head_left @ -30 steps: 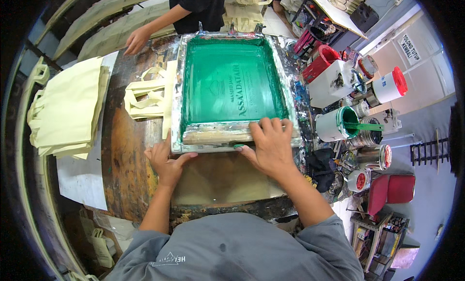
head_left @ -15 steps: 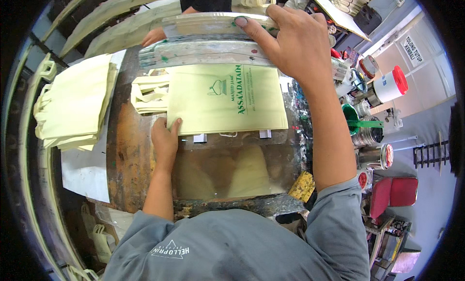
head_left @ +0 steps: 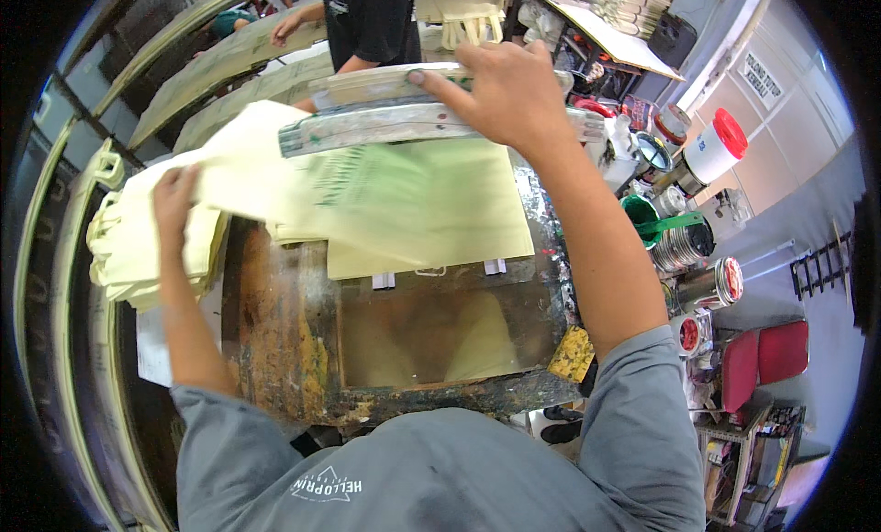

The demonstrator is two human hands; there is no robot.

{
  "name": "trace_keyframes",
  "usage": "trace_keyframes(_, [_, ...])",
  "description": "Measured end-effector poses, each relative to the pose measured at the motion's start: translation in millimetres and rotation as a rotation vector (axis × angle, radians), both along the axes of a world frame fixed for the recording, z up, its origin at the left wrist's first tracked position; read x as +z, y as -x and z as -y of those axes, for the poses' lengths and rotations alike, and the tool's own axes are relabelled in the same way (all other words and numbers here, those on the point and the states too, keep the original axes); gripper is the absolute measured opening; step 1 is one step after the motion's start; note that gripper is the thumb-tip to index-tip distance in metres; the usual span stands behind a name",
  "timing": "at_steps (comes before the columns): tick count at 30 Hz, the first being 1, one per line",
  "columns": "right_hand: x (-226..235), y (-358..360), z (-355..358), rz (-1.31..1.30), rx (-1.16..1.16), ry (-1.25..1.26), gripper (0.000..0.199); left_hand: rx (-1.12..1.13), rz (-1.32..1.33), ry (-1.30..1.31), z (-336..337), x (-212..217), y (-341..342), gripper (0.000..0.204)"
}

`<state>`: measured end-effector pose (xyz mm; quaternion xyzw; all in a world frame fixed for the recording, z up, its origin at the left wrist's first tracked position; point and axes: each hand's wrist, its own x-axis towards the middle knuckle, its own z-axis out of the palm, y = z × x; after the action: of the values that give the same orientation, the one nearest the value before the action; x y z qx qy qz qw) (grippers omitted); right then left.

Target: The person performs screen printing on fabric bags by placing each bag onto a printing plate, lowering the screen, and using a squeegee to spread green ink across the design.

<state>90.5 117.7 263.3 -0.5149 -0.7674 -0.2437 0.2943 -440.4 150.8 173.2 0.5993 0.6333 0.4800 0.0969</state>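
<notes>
My left hand (head_left: pixel 174 197) is closed on a pale yellow tote bag (head_left: pixel 248 160) with green print, which stretches out to the left, blurred by motion. Beneath its right part lies another pale yellow bag (head_left: pixel 482 197), flat on the worktable (head_left: pixel 275 330), no print showing on its visible part. At the far side, my right hand (head_left: pixel 509 92) grips the raised, ink-stained frame of a printing screen (head_left: pixel 385 127), its thumb over a pale bar (head_left: pixel 390 84) on top. A stack of pale yellow bags (head_left: pixel 156 248) lies at the left, under and beside my left hand.
Ink cans, a green tub (head_left: pixel 640 211) and a white bucket with red lid (head_left: pixel 716 142) line the right side. A yellow sponge (head_left: pixel 571 353) sits at the table's right edge. Two white clips (head_left: pixel 496 267) sit by the bag's near edge. A person in black (head_left: pixel 367 23) stands beyond; racks fill the left.
My left hand has moved left and up, drawing the printed bag off the one below toward the stack. My right hand and the raised screen have shifted slightly in view.
</notes>
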Motion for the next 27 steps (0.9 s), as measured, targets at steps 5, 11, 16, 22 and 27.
trace_keyframes(5, [6,1,-5,-0.070,0.059,0.020,0.073,0.881,-0.830,-0.179,-12,-7,207,0.056])
trace_keyframes(11, [47,6,-15,-0.028,-0.036,0.437,0.087,-0.386,-0.466,-0.075,92,-107,-282,0.081])
trace_keyframes(16, [45,3,-5,-0.040,0.019,0.424,0.087,-0.680,-0.692,0.191,135,-171,-375,0.105])
trace_keyframes(22, [29,7,-7,-0.088,0.023,0.267,0.087,-0.693,-0.649,0.155,134,-177,-370,0.120])
trace_keyframes(27, [8,1,0,-0.023,0.045,0.118,0.077,-0.473,0.101,0.185,106,-112,-293,0.115])
